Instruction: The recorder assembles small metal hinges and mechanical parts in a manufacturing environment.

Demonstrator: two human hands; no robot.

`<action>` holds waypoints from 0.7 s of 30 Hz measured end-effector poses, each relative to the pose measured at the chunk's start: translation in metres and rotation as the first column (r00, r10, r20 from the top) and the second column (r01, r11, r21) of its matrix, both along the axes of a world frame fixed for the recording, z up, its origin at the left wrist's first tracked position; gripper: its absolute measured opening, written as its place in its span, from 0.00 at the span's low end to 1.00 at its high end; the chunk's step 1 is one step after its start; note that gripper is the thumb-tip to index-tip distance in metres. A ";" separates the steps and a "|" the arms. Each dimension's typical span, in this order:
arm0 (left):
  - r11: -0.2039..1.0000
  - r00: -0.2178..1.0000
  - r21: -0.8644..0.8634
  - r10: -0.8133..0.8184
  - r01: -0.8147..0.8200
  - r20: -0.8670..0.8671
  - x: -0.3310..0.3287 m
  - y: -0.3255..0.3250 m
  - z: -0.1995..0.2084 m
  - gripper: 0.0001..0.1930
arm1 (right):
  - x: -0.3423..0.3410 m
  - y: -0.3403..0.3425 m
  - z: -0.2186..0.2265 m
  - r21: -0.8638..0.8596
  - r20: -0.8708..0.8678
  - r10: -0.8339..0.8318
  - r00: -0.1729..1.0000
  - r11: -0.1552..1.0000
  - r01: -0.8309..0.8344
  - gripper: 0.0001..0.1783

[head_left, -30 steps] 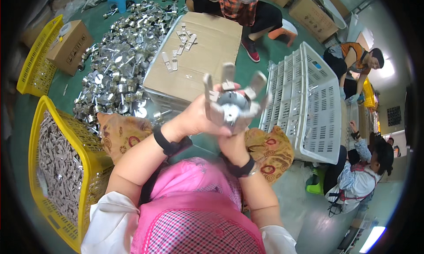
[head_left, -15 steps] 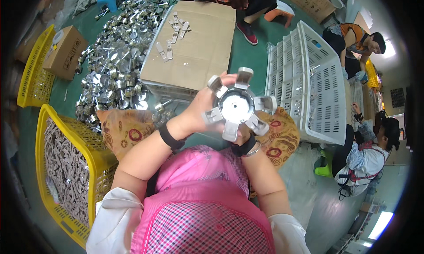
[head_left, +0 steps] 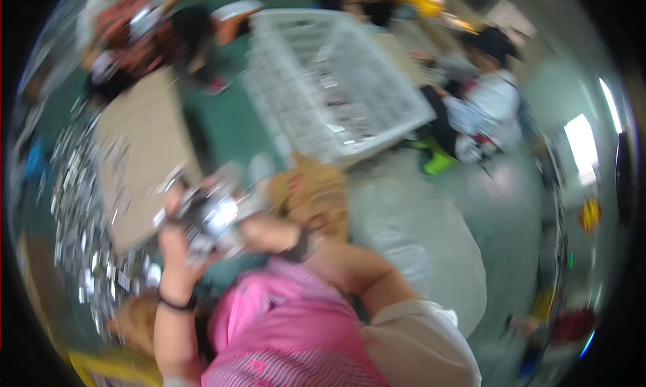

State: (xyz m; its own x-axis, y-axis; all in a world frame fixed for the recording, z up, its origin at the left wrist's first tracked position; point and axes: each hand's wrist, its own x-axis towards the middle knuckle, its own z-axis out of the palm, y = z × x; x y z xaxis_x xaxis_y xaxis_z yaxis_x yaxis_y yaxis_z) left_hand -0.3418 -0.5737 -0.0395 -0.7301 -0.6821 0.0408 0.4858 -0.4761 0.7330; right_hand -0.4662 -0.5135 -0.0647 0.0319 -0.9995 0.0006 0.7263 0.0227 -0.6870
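A shiny, round metal part with several flat clip-like arms around its rim point(head_left: 219, 215) is held up in front of my pink apron, just above the near edge of the cardboard top. Motion smears it, so its details are lost. My left hand point(head_left: 176, 249) wraps round its left side, thumb up. From the right, my right hand point(head_left: 266, 232) closes on the other side of the same part, its fingertips blurred. Small flat metal clips point(head_left: 118, 161) lie scattered on the cardboard-topped work surface point(head_left: 151, 124) beyond my left hand.
A heap of metal parts point(head_left: 84, 205) covers the floor at left. A white slatted crate point(head_left: 279, 97) with metal pieces inside stands ahead. Patterned brown cloth point(head_left: 313, 195) lies near my right arm. One co-worker point(head_left: 134, 23) sits across, another point(head_left: 488, 97) at right. A yellow crate point(head_left: 87, 370) is lower left.
My view has swung to the right, so the work surface and heap now appear further left. Both hands still hold the metal part, whose arms faced me clearly before and are now blurred.
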 end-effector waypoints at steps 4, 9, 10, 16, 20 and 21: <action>0.535 0.862 -0.845 0.433 -0.010 0.264 0.006 -0.001 -0.007 0.41 | -0.014 -0.007 -0.014 -0.705 -0.611 -0.640 0.466 0.708 0.047 0.35; 0.618 0.869 -0.786 0.378 0.019 0.318 -0.019 0.006 -0.005 0.48 | -0.036 0.015 -0.006 -0.536 -0.611 -0.515 0.601 0.828 0.164 0.46; 0.621 0.866 -0.783 0.380 0.020 0.324 -0.020 0.004 -0.008 0.48 | -0.033 0.015 -0.013 -0.532 -0.610 -0.510 0.606 0.831 0.164 0.46; 0.428 0.811 -0.900 0.497 0.081 0.309 -0.025 -0.009 -0.015 0.47 | -0.033 0.007 -0.042 -0.489 -0.452 -0.469 0.759 0.842 0.229 0.60; 0.428 0.790 -0.903 0.539 0.043 0.293 -0.024 -0.006 -0.012 0.47 | -0.032 0.012 -0.037 -0.516 -0.480 -0.459 0.748 0.837 0.183 0.62; 0.379 0.797 -0.924 0.542 0.053 0.268 -0.028 -0.001 0.002 0.46 | -0.020 0.008 -0.046 -0.605 -0.343 -0.584 0.736 0.736 0.302 0.62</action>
State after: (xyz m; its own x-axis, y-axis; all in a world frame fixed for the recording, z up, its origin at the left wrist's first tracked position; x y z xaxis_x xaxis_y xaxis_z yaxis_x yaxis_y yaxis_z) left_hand -0.3696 -0.5747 -0.0374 -0.6425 -0.6234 0.4455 -0.0795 0.6326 0.7704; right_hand -0.4863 -0.5055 -0.1106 -0.2783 -0.7544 0.5945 0.1246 -0.6420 -0.7565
